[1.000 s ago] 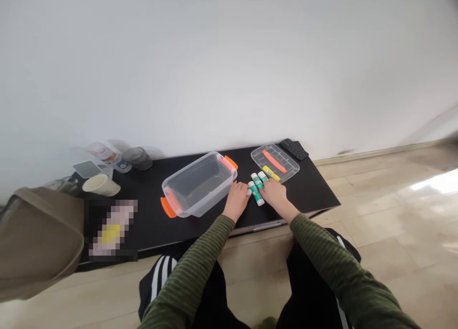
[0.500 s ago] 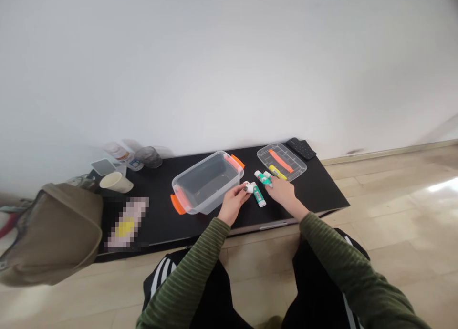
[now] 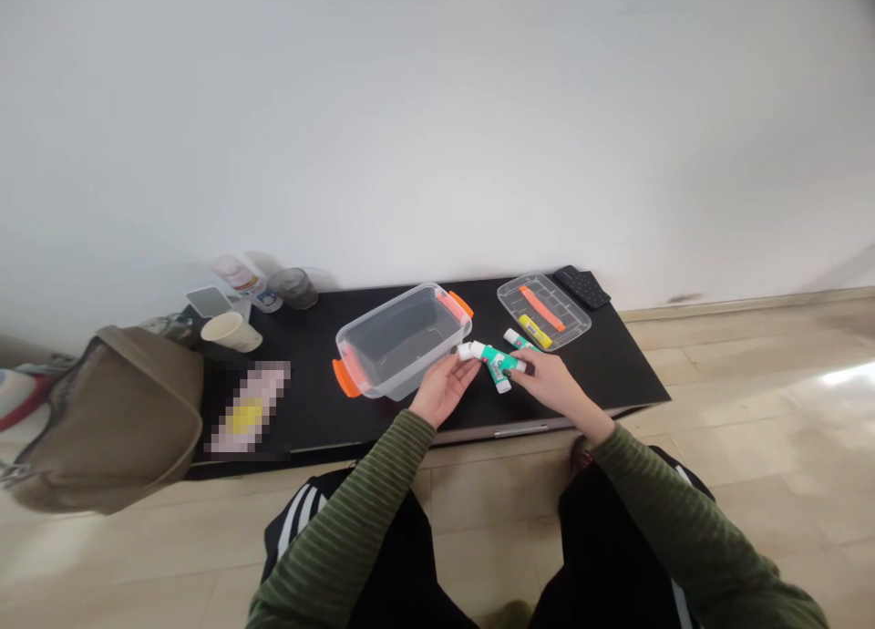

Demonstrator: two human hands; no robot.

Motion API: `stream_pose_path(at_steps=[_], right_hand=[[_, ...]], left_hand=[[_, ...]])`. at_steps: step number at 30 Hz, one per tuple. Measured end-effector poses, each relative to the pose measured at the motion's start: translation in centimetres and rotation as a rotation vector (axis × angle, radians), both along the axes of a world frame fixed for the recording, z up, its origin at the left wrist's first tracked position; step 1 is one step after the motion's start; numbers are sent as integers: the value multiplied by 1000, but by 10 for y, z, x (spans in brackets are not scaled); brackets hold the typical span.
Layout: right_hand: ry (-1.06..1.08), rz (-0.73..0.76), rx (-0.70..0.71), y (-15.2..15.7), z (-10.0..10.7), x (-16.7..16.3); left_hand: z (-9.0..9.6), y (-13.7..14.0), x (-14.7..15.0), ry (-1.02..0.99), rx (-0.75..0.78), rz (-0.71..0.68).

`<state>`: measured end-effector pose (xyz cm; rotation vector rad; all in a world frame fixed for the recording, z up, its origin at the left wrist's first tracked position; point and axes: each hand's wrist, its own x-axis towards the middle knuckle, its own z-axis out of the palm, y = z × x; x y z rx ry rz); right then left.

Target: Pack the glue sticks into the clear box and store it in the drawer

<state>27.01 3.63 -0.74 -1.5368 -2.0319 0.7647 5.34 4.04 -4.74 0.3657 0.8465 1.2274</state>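
Note:
My left hand (image 3: pixel 446 390) is beside the near right corner of the clear plastic box (image 3: pixel 403 333), its fingers closed around a small white cylindrical piece (image 3: pixel 465 351). Whether that is a loose cap or part of a longer stick is hidden. My right hand (image 3: pixel 550 380) pinches a green and white glue stick (image 3: pixel 502 358) by its lower end, and its white end comes up against the white piece. Beneath it, a second green glue stick (image 3: pixel 502 385) lies on the black tabletop. A third glue stick (image 3: pixel 518 339) is just behind my right fingers.
A yellow stick (image 3: pixel 535 332) lies on the clear lid (image 3: pixel 574 328) with its orange handle. Dark flat objects (image 3: pixel 582 287) sit behind. Leftward are a paper cup (image 3: pixel 232 333), a glass (image 3: pixel 293 288), a white bottle (image 3: pixel 246 283) and a brown bag (image 3: pixel 143 410). The wall stands behind the table.
My right hand has lifted a green glue stick from near the lid and brought it left toward my left hand. My left hand has turned palm-up, still with the white piece.

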Motion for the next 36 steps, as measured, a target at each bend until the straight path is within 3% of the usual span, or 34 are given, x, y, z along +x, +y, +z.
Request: stream_pose_path(at_steps=[7,20,29,36], right_hand=[[46,40,136,2,1,9],[94,43,94,-3,6,11],[66,48,-61,0,-1,15],[55,234,-289,-2,-12,9]], left_hand=[[8,-11,-2,38,68,-38],[13,-13,0,100,160,-86],[11,-13,1,154,188,-100],[4,-4,9,265,187,-152]])
